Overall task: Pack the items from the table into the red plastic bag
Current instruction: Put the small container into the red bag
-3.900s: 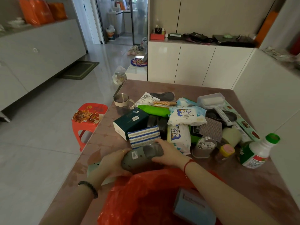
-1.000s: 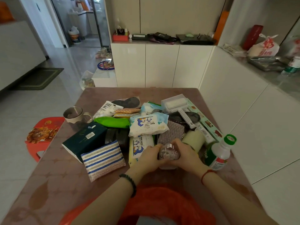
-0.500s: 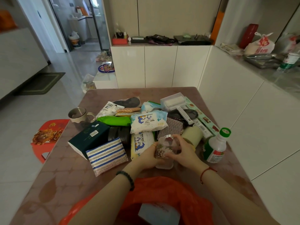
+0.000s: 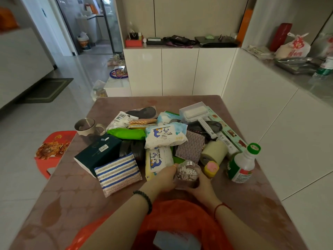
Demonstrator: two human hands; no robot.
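Both hands hold a clear jar of cotton swabs (image 4: pixel 187 174) just above the table, in front of the pile. My left hand (image 4: pixel 164 176) grips its left side and my right hand (image 4: pixel 201 186) cups its right side and bottom. The red plastic bag (image 4: pixel 180 219) lies open at the table's near edge under my forearms, with a pale blue box (image 4: pixel 175 240) inside. Behind the jar lie two baby wipes packs (image 4: pixel 164 135), a striped pouch (image 4: pixel 118 173), a dark green box (image 4: pixel 98 153), a pale green roll (image 4: pixel 214 153) and a small yellow jar (image 4: pixel 211 168).
A white bottle with a green cap (image 4: pixel 242 166) stands at the right of the brown table (image 4: pixel 72 195). A metal mug (image 4: pixel 86 126) sits at the left, a lint roller (image 4: pixel 196 114) at the back. A red stool (image 4: pixel 52 148) stands left of the table; white cabinets rise on the right.
Both hands have lifted the swab jar out of the pile and drawn it toward the red bag. The small yellow jar behind it is now uncovered.
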